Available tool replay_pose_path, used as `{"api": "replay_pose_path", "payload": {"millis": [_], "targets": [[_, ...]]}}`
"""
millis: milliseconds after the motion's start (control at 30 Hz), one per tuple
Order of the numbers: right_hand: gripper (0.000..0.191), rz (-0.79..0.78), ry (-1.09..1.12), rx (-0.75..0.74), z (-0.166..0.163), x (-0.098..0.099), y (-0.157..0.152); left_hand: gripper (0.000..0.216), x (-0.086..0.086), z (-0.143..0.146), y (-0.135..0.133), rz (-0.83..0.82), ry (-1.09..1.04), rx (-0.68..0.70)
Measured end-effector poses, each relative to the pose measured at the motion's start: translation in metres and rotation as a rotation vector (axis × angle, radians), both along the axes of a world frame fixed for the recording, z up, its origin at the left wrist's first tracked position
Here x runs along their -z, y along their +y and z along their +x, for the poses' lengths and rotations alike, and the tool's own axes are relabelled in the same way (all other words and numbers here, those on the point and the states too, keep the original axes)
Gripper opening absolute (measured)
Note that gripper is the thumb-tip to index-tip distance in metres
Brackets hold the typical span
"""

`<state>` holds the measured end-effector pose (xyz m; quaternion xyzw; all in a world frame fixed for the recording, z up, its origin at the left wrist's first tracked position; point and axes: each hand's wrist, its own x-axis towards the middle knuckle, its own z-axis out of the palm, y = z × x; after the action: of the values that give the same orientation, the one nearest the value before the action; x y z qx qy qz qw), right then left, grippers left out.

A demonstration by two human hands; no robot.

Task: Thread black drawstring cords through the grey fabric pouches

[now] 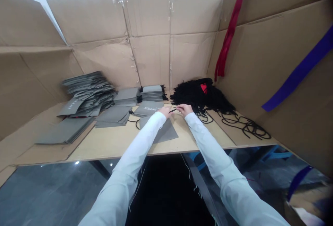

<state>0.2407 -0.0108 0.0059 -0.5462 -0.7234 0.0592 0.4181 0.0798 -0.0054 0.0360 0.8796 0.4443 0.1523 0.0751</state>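
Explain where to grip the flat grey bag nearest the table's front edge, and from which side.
Probably the near right corner of the bag, from the front: it lies flat, so only an edge can be pinched, and that corner is clear of the sleeve.

A small packing or assembly workstation is shown: a wooden counter (109,142) is walled in by taped cardboard sheets (153,28), with stacks of flat grey paper bags (88,92) and a heap of black cords (200,96) laid out on it.
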Motion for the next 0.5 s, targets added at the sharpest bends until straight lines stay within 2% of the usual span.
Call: {"api": "replay_pose_path", "payload": {"millis": [67,133,267,333,400,500], "targets": [[0.016,0.044,-0.009,0.003,0.001,-0.002,-0.002,0.035,0.003,0.021,0.009,-0.049,-0.057,0.004],[0.016,0.084,0.002,0.028,0.004,-0.004,-0.002,0.031,0.008,0.027,0.016,-0.135,-0.172,0.057],[0.017,0.133,0.072,0.081,0.013,-0.009,0.000,0.040,0.013,0.019,0.017,-0.397,-0.554,0.157],[0.017,0.140,0.119,0.071,0.014,-0.011,-0.001,0.041,0.008,0.014,0.014,-0.471,-0.641,0.223],[0.017,0.117,0.182,0.043,0.012,-0.014,-0.003,0.037,-0.003,0.010,0.012,-0.462,-0.592,0.287],[0.018,0.030,0.276,-0.015,0.003,-0.021,-0.008,0.035,-0.024,0.004,0.008,-0.283,-0.345,0.365]]}}
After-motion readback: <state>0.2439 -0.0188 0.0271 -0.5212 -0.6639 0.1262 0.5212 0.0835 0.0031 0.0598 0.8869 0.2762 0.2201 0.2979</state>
